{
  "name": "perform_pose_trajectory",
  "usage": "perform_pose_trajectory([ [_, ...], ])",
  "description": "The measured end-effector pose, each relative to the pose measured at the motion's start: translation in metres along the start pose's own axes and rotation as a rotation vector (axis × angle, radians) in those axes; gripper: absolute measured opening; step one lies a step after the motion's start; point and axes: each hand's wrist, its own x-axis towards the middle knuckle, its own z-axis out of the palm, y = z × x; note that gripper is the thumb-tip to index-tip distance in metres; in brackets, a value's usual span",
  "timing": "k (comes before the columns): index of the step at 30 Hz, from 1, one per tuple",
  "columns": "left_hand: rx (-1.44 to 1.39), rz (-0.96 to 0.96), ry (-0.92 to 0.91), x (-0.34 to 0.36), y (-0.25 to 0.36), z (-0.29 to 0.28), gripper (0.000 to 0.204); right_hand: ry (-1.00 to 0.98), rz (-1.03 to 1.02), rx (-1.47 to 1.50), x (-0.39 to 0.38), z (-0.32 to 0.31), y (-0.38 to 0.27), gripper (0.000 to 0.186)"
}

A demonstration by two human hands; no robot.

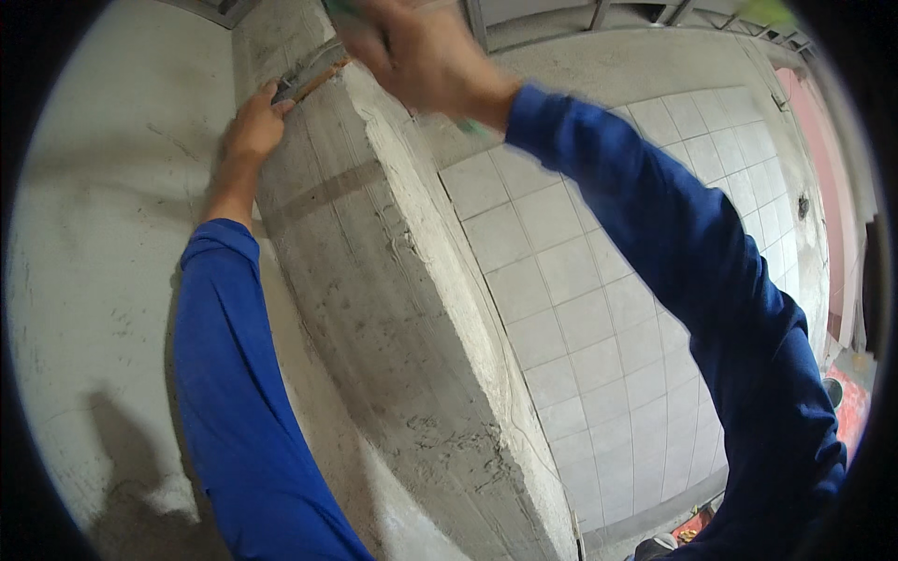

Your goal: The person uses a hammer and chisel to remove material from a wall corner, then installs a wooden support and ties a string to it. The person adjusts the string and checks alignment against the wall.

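Note:
A rough grey concrete column slants down the middle of the head view. Against its upper part, my left hand is closed around the end of a thin grey and orange-brown bar, which lies across the column; its exact kind does not show. My right hand is raised just right of the bar's far end, smeared by motion. It seems closed on a tool with green parts, one bit showing below the wrist; the tool's head is blurred and cut off by the upper edge.
Bare plastered wall stands to the left, with a shadow on it. Right of the column is a wall of pale square tiles. Metal framing runs along the top. A pink panel and a dark bucket are at the right.

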Motion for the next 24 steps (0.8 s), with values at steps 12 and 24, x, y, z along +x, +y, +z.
perform_pose_trajectory([
  [12, -0.008, 0.018, 0.016, 0.001, -0.006, 0.006, 0.051, -0.018, -0.045, 0.047, 0.015, -0.024, 0.007, 0.055],
  [24, -0.092, 0.019, -0.024, -0.001, -0.002, -0.001, 0.050, -0.187, 0.304, 0.095, 0.023, -0.053, -0.014, 0.055],
])
